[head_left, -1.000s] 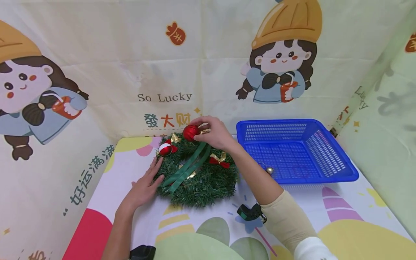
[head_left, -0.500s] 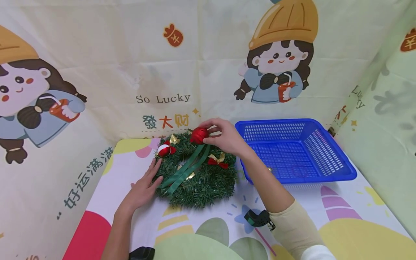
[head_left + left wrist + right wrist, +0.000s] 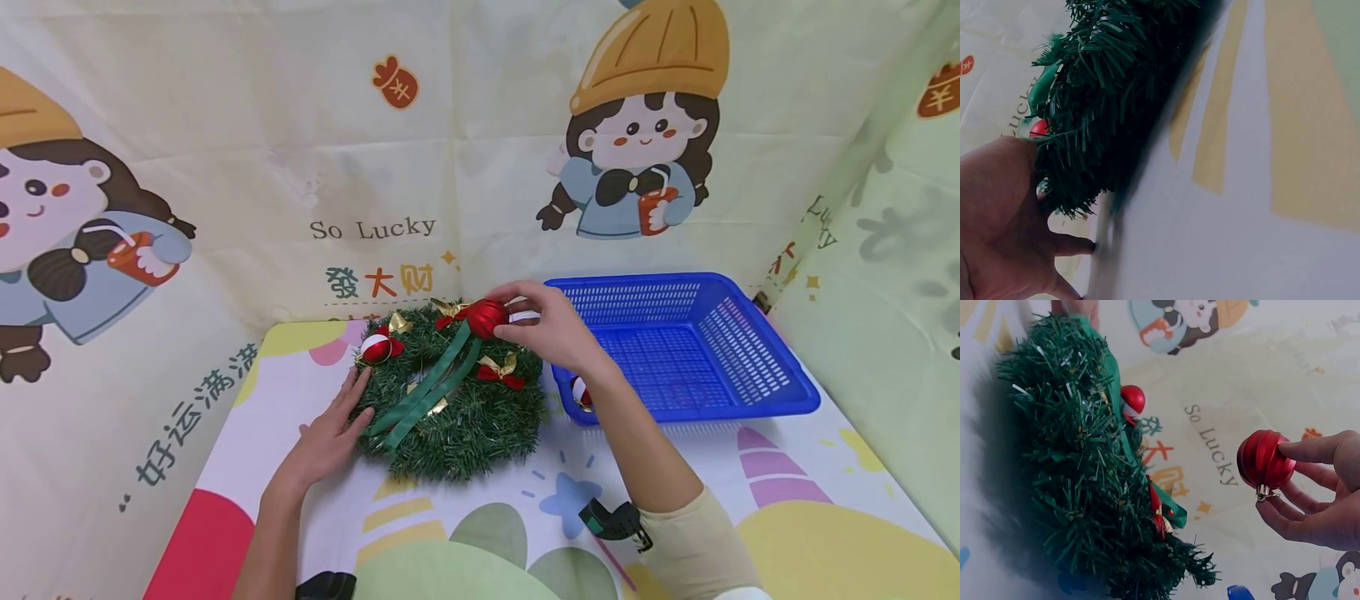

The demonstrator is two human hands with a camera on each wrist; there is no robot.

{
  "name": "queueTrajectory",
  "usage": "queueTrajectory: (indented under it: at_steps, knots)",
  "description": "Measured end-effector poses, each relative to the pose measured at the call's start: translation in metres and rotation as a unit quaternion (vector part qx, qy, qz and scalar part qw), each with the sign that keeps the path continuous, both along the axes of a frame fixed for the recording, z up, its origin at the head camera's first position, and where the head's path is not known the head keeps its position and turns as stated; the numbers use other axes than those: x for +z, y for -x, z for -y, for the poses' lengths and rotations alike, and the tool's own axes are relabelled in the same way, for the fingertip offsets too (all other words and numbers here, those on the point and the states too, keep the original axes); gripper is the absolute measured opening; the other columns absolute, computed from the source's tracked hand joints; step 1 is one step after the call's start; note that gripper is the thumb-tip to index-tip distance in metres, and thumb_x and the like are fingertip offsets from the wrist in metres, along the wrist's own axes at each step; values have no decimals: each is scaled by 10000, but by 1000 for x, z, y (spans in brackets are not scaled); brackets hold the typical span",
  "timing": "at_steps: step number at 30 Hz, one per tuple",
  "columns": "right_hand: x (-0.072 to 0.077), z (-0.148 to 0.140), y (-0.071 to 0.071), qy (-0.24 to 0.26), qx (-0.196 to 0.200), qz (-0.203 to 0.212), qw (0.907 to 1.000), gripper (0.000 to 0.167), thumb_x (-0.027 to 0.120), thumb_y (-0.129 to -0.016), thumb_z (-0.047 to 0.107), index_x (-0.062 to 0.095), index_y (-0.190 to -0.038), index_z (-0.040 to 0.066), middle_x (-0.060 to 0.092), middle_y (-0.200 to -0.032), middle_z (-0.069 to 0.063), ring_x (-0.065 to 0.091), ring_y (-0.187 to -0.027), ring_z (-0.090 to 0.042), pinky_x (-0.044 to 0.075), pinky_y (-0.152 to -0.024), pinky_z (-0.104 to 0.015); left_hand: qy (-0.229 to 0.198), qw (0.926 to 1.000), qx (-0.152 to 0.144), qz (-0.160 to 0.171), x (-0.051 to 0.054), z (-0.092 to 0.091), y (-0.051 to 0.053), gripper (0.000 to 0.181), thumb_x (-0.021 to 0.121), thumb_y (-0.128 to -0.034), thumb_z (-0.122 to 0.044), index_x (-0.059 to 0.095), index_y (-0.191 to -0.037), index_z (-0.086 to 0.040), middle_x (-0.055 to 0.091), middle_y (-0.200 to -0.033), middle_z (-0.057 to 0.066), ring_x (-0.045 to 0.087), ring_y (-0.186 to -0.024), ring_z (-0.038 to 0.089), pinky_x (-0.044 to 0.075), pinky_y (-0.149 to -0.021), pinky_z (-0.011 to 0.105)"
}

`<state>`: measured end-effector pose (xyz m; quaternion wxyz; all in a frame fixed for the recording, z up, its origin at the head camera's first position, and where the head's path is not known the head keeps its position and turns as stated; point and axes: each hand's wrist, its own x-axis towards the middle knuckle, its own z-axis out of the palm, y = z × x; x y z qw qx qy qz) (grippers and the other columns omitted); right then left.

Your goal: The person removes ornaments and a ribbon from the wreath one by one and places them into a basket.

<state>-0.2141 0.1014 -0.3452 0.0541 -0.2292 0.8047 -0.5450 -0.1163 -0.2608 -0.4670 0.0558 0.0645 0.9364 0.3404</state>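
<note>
A red bauble (image 3: 487,318) is pinched in the right hand (image 3: 551,325), above the far side of a green wreath (image 3: 480,425). It has just moved rightward, toward the blue basket (image 3: 742,412), and seems not yet placed. The left hand (image 3: 327,442), fingers straight, steadies the wreath's left edge on the worktop (image 3: 292,392).

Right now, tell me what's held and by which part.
The right hand pinches the red ball by its ribbed body; the left hand holds nothing.
</note>
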Motion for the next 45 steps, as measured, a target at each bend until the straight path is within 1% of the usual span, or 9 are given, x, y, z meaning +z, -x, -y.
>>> queueTrajectory:
  at_steps: [6, 13, 15, 23, 27, 31, 38, 45]
  knots:
    - [-4, -14, -4, 33, -189, 41, 9998, 408, 802, -918, 107, 705, -1303, 201, 653, -1300, -40, 660, -1183, -262, 588, -986, -469, -21, 10000, -20, 13, 0, 0, 0, 657, 409, -1128, -433, 97, -1693, -312, 14, -1775, 59, 290, -1509, 547, 7, -916, 982]
    - [-8, -32, -13, -32, -523, 150, 9985, 438, 807, -917, 122, 694, -1327, 227, 625, -1359, -29, 635, -1250, -275, 583, -1003, -474, 2, 10000, -25, 19, 1, 1, 1, 657, 401, -1130, -433, 97, -1695, -289, 11, -1773, 71, 290, -1511, 543, -2, -930, 979]
    - [-8, -38, -15, -22, -605, 175, 9980, 444, 806, -918, 125, 690, -1334, 230, 618, -1377, -23, 625, -1261, -269, 570, -1026, -471, 16, 10000, -34, 33, 1, 1, 1, 661, 403, -1129, -435, 96, -1695, -287, 11, -1773, 75, 293, -1509, 547, -1, -925, 981]
    - [-12, -55, -19, -20, -848, 55, 9964, 452, 794, -919, 88, 677, -1345, 184, 611, -1406, -52, 642, -1249, -284, 567, -1029, -473, 46, 10000, -11, 74, 2, 1, 0, 669, 410, -1125, -447, 94, -1695, -295, 14, -1774, 72, 312, -1498, 551, 1, -923, 981]
    - [-13, -63, -22, -38, -974, 169, 9951, 449, 782, -932, 97, 669, -1356, 193, 610, -1413, -53, 654, -1244, -298, 597, -975, -457, 48, 10000, -12, 77, 2, 0, 0, 668, 410, -1125, -444, 93, -1695, -297, 15, -1774, 73, 310, -1499, 551, 2, -920, 982]
    - [-16, -69, -23, -133, -1122, 271, 9932, 458, 781, -934, 108, 667, -1363, 219, 607, -1416, -57, 650, -1260, -322, 608, -944, -480, 60, 10000, -16, 71, 2, 0, 0, 667, 410, -1126, -441, 93, -1694, -299, 14, -1774, 70, 305, -1502, 550, 6, -919, 982]
    - [-21, -79, -25, -253, -1229, 173, 9919, 435, 774, -946, 132, 670, -1363, 190, 587, -1431, -72, 624, -1283, -315, 552, -1044, -510, 68, 10000, -8, 50, 1, 0, 0, 666, 412, -1125, -443, 95, -1694, -305, 18, -1774, 64, 315, -1498, 548, 7, -915, 983]
    - [-26, -89, -25, -416, -1428, 188, 9887, 453, 781, -941, 135, 663, -1375, 189, 554, -1456, -89, 609, -1301, -344, 536, -1058, -537, 18, 10000, 0, 46, 0, 0, 0, 657, 402, -1130, -433, 91, -1694, -305, 10, -1775, 59, 314, -1500, 545, -3, -923, 981]
